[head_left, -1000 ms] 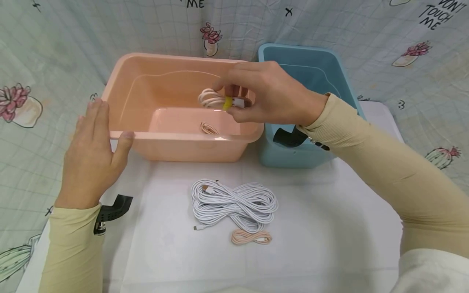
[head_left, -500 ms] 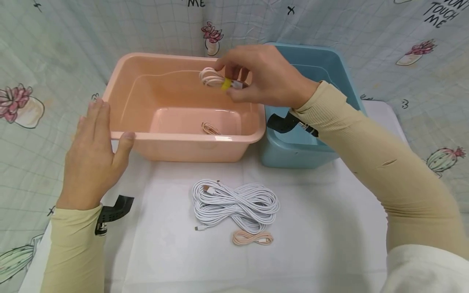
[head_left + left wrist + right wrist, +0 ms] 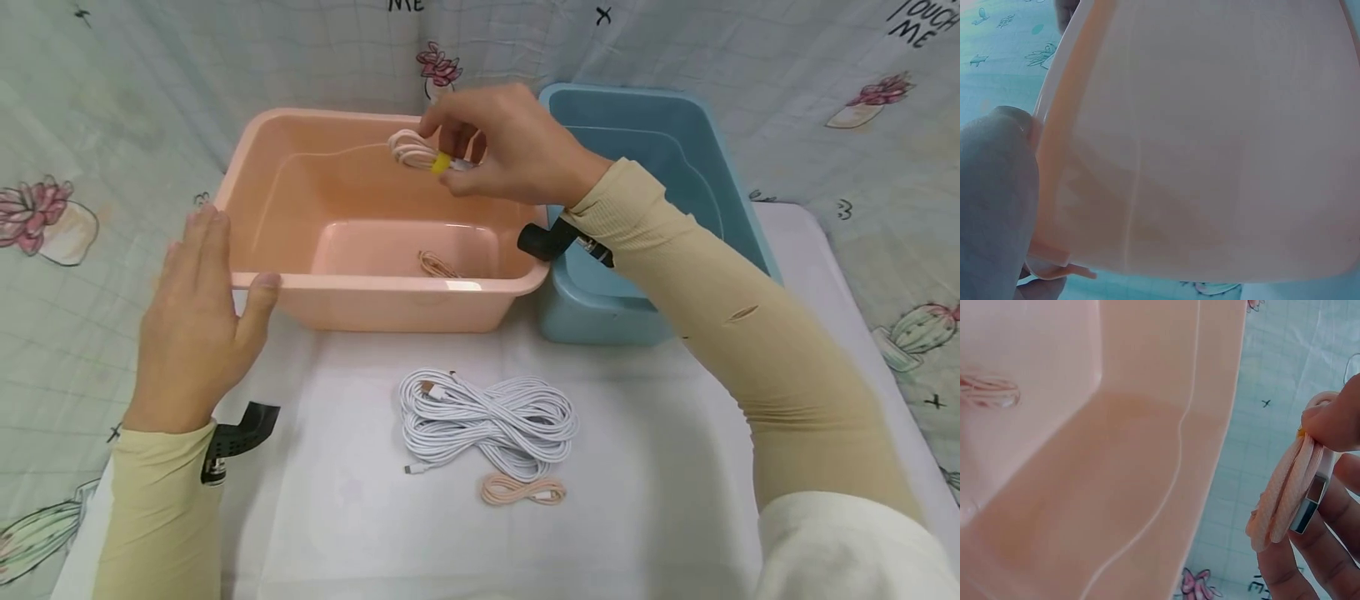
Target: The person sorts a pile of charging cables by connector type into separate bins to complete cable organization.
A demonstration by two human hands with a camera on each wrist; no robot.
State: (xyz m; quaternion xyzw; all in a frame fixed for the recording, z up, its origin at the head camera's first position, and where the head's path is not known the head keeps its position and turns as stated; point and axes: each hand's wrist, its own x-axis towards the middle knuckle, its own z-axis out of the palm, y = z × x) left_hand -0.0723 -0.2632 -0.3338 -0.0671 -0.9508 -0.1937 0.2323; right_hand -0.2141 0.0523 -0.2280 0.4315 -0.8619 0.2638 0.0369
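Note:
Between thumb and fingers my right hand (image 3: 506, 146) pinches a coiled pale pink USB cable (image 3: 412, 150) bound with a yellow tie, held above the back part of the peach bin (image 3: 390, 282). In the right wrist view the cable (image 3: 1285, 487) shows its metal USB plug. My left hand (image 3: 198, 321) rests with straight fingers on the bin's front left corner, the thumb over the rim. Inside the bin, a thin peach cable (image 3: 437, 264) lies on the floor near the front wall; the rim partly hides it.
On the white table (image 3: 360, 533) lie a large coiled white cable (image 3: 487, 421) and a small peach cable bundle (image 3: 522, 490) just in front of it. A blue bin (image 3: 607, 321) stands against the peach bin's right side. A patterned cloth (image 3: 315, 50) hangs behind.
My right hand has lifted the USB cable and carried it back, then a little left, over the peach bin. My left hand keeps its place on the corner.

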